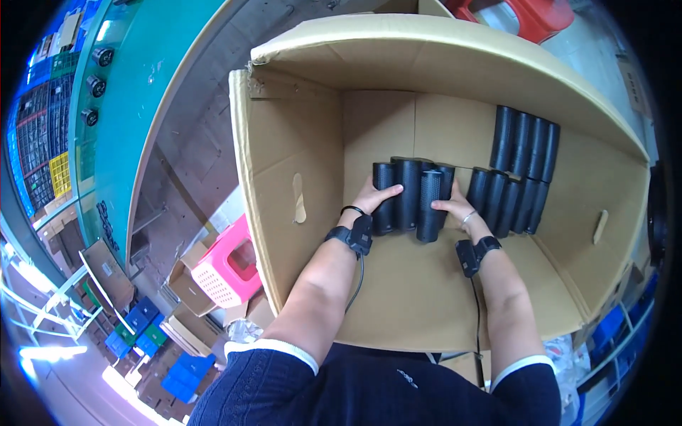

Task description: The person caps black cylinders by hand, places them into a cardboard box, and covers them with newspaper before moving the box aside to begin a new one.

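Observation:
Both my hands reach down into a large open cardboard box. Between them they clasp a bundle of several black cylinders, held side by side low against the box's far wall. My left hand presses the bundle's left side, thumb across the front. My right hand holds its right side. Each wrist carries a black strap-on device with a cable. To the right, more black cylinders stand in a lower row and an upper row against the same wall.
A teal machine housing with round black knobs runs along the left. On the floor lie a pink plastic basket, flattened cardboard and blue crates. Red plastic crates sit beyond the box at the top.

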The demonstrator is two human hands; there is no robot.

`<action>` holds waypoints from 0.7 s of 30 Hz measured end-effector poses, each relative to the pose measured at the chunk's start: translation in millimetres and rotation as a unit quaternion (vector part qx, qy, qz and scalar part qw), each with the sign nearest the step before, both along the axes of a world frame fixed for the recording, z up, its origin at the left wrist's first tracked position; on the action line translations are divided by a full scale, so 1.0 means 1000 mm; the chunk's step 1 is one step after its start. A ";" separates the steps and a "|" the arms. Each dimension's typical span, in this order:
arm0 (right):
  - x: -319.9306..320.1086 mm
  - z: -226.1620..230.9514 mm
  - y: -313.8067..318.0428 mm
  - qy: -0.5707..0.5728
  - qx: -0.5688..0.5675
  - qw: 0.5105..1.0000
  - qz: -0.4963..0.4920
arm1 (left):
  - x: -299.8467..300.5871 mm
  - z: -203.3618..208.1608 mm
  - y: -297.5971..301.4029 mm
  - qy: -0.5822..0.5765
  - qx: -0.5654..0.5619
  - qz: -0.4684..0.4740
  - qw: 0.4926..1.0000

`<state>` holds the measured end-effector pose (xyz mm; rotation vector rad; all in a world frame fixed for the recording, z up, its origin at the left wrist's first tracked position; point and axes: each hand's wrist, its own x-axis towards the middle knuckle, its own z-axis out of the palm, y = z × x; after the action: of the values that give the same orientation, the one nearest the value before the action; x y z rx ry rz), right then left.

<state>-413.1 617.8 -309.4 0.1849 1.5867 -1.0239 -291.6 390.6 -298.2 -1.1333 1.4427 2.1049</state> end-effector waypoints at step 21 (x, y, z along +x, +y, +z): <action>-0.028 0.010 -0.003 -0.240 -0.217 0.934 -0.149 | -0.015 0.005 -0.016 -0.075 0.398 0.086 0.910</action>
<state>-441.2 615.1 -299.1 0.3493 0.8773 -1.4151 -306.3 374.6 -292.8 -1.0505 0.3202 2.3005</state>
